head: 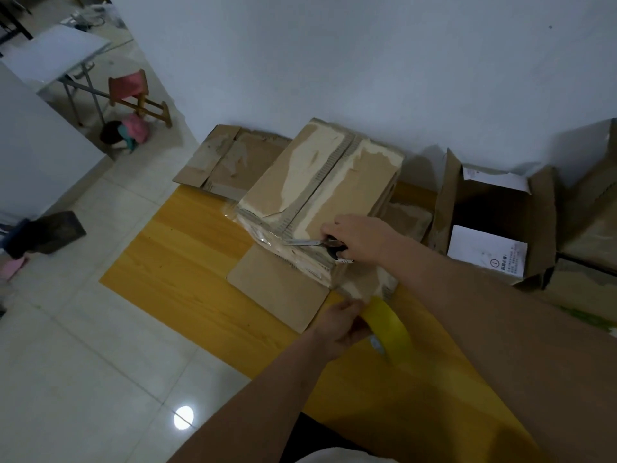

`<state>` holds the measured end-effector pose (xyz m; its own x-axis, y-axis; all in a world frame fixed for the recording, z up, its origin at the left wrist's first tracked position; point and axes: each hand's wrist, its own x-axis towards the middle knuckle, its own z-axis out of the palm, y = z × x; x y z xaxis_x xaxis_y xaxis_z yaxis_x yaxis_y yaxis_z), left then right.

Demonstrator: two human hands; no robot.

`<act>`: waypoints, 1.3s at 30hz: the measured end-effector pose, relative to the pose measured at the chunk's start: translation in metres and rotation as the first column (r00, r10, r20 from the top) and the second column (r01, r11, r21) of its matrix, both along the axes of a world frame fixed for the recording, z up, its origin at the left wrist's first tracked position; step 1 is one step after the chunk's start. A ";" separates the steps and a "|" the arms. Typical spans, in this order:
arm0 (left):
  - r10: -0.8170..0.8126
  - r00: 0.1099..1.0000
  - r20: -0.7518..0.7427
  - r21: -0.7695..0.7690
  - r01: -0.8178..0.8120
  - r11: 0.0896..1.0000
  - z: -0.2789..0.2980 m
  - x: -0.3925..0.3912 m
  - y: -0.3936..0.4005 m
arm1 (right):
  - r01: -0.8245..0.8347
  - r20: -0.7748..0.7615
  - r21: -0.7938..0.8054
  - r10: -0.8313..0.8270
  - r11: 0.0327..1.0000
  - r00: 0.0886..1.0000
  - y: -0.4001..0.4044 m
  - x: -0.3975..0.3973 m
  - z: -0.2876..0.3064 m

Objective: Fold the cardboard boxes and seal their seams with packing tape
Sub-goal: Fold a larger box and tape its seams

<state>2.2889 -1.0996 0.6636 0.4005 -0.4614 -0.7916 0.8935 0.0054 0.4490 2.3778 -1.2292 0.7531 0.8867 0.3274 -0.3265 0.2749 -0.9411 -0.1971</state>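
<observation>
Brown corrugated cardboard forms the folded box [320, 202], which sits on the yellow wooden counter [187, 262] directly ahead of both hands.

Head view: the right hand [360, 240] grips a pair of scissors [314, 242], fingers curled round the handles, blades lying against the box's near top edge and pointing away from that grip toward the person's left. The left hand [344, 324] pinches the yellow tape roll [389, 324], held just below the box's near corner. A clear tape strip [359, 284] appears to run up from the roll to the box; the blades lie above this grip, beyond the roll. The box's long axis runs away from the person, its centre seam along it. The right hand is nearer the cut point.

The box surface is worn, with pale torn patches and exposed fluting along the seam. The next step is probably severing the tape.
</observation>
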 end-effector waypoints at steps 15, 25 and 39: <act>0.187 0.981 0.054 -0.024 -0.186 0.982 -0.008 -0.014 -0.003 | -0.077 -0.552 -0.367 -0.150 0.927 0.820 -0.060 -0.032 0.060; 0.186 0.982 0.031 -0.026 -0.186 0.982 -0.008 -0.012 -0.003 | -0.067 -0.537 -0.276 -0.096 0.959 0.838 -0.045 -0.027 0.023; 0.198 0.979 0.045 -0.036 -0.196 0.980 -0.006 -0.008 -0.007 | -0.022 -0.382 -0.246 -0.076 0.969 0.921 -0.042 -0.028 0.020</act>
<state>2.2806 -1.1065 0.6572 0.5232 -0.3938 -0.7558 0.8510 0.1937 0.4882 2.3495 -1.2711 0.7730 0.6823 0.1735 -0.7102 0.1977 -0.9790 -0.0492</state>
